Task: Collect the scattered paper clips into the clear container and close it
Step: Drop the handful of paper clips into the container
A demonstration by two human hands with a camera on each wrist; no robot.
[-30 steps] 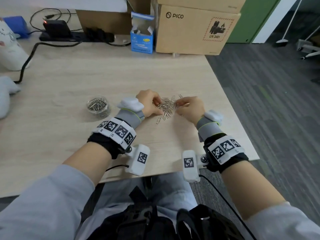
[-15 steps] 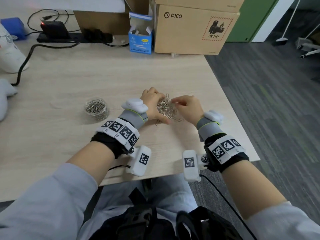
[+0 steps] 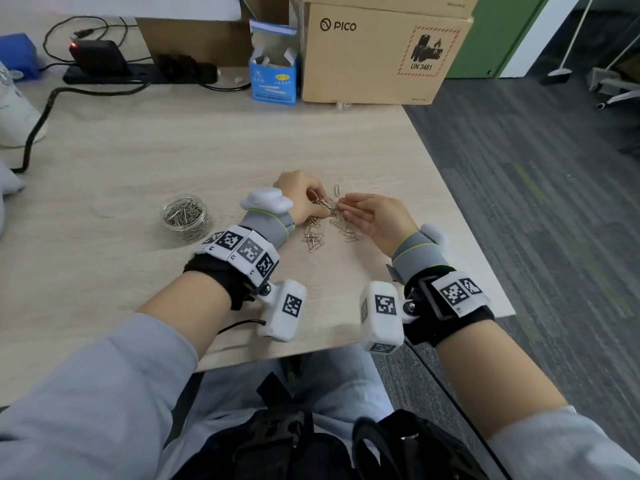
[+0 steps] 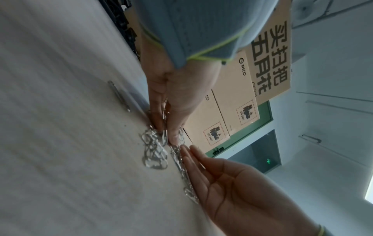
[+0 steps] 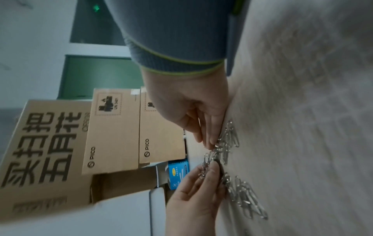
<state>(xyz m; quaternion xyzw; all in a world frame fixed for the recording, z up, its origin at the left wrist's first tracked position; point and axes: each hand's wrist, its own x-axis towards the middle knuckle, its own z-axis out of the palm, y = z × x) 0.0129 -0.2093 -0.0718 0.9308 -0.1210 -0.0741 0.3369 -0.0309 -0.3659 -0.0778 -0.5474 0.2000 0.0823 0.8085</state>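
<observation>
Paper clips (image 3: 317, 233): one heap, one container (image 3: 186, 215)

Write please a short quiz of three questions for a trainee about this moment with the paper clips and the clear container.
1. True or false: the clear container already has a lid on it.
2. Which of the hands pinches a bunch of paper clips? A) left hand B) right hand C) neither
3. Fill in: the loose paper clips on the desk lie to the ____ of the container, seen from the person.

Key:
1. False. Its top is open, with clips inside it.
2. A. The left hand's fingers curl round a bunch; the right hand's fingers are straight against the pile.
3. Right.
</observation>
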